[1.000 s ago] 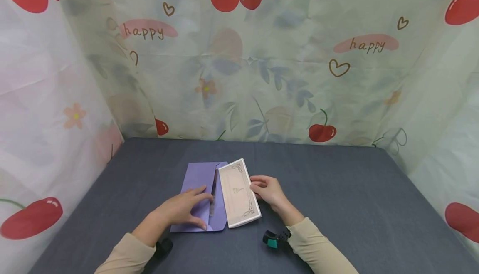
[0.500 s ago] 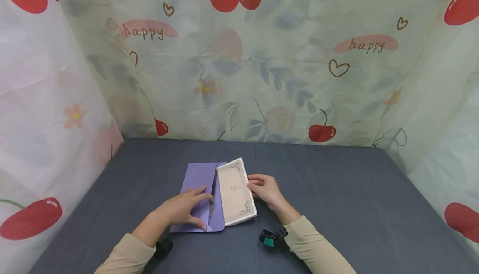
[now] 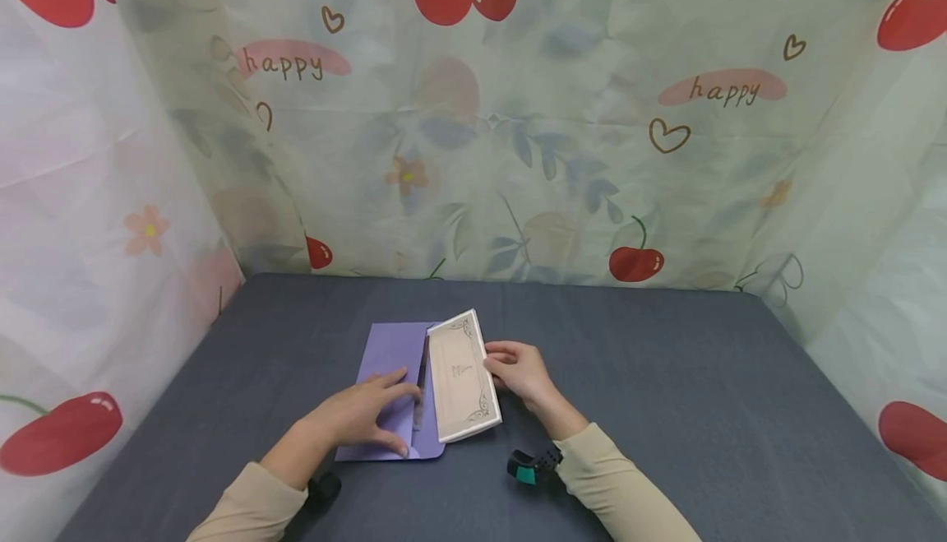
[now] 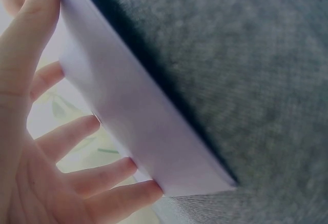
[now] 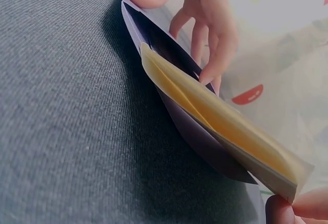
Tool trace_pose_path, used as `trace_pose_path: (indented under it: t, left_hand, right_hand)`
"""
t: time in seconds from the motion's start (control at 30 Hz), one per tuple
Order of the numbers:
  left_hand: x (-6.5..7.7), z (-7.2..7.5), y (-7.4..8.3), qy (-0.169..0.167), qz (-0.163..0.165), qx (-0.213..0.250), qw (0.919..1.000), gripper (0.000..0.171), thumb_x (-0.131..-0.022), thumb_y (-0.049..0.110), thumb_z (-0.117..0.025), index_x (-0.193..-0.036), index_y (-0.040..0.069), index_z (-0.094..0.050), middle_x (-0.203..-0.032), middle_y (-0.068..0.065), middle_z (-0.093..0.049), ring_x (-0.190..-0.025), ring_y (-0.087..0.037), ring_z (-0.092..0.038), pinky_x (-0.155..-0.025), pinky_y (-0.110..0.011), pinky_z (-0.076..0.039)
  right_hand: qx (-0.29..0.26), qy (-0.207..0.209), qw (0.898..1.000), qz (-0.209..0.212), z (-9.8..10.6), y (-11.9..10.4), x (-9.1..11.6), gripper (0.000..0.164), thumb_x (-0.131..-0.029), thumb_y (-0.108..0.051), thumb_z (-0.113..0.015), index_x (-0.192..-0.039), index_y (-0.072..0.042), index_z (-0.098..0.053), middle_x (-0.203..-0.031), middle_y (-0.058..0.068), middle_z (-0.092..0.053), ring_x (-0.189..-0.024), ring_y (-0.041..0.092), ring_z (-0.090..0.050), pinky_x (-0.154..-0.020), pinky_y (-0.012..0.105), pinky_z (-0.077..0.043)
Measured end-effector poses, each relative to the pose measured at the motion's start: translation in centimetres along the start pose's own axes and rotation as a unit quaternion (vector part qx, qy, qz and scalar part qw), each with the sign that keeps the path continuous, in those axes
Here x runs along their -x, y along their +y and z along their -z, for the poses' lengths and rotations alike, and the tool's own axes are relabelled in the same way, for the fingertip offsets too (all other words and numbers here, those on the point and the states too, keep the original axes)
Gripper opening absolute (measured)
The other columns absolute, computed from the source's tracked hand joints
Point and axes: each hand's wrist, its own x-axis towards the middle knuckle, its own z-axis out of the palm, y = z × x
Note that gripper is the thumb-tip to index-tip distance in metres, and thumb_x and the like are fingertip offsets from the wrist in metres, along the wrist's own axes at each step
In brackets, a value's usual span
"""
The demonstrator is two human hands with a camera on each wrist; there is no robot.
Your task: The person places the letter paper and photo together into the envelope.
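A purple envelope (image 3: 394, 345) lies on the table with its mouth gaping along the right side. My left hand (image 3: 362, 409) rests on it with fingers spread; thumb and fingertips touch its upper panel. Over the envelope's right edge, a cream folded card (image 3: 460, 377) with dark corner scrolls is held tilted. Between thumb and fingers, my right hand (image 3: 519, 371) pinches the card's right edge. Seen from the right wrist, the card (image 5: 225, 126) is slightly parted along its fold, and its far end overlaps the envelope's mouth (image 5: 154, 37).
A dark grey cloth covers the table (image 3: 666, 402). Pale curtains (image 3: 547, 114) printed with cherries stand behind and on both sides. Black straps (image 3: 534, 465) sit at both wrists, the right one with a teal part.
My right hand has moved slightly left and away from me, carrying the card further over the envelope. My left hand and the envelope have stayed in place.
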Motion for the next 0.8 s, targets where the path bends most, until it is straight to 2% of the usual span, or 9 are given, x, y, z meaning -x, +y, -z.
trace_pose_path:
  t: [0.27,0.53,0.8]
  left_hand:
    - [-0.05,-0.12,-0.19,0.005,-0.008,-0.004,1.0000,0.070,-0.063,0.051,-0.078,-0.121,0.021,-0.053,-0.144,-0.026,-0.038,-0.123,-0.060,-0.037,-0.096,-0.064,-0.037]
    - [-0.13,-0.17,-0.26,0.004,-0.009,-0.006,0.9999,0.071,-0.063,0.052,-0.078,-0.121,0.020,-0.054,-0.144,-0.027,-0.038,-0.123,-0.058,-0.039,-0.097,-0.063,-0.037]
    - [-0.20,-0.28,-0.30,0.004,-0.003,-0.009,0.9999,0.071,-0.063,0.052,-0.077,-0.122,0.021,-0.053,-0.144,-0.026,-0.038,-0.124,-0.057,-0.039,-0.097,-0.063,-0.037]
  right_hand:
    - [-0.019,-0.003,1.000,0.008,-0.39,-0.09,-0.06,0.032,-0.083,0.001,-0.061,-0.115,0.006,-0.061,-0.095,0.020,-0.069,-0.068,0.006,-0.061,-0.061,0.025,-0.056]
    - [0.004,-0.008,1.000,0.019,-0.56,-0.28,0.15,0.034,-0.082,-0.001,-0.064,-0.115,0.005,-0.061,-0.095,0.020,-0.069,-0.069,0.009,-0.064,-0.063,0.030,-0.057]
    - [0.008,-0.012,1.000,0.022,-0.79,-0.40,0.42,0.033,-0.081,0.001,-0.065,-0.114,0.004,-0.061,-0.098,0.020,-0.069,-0.068,0.008,-0.063,-0.061,0.028,-0.057]
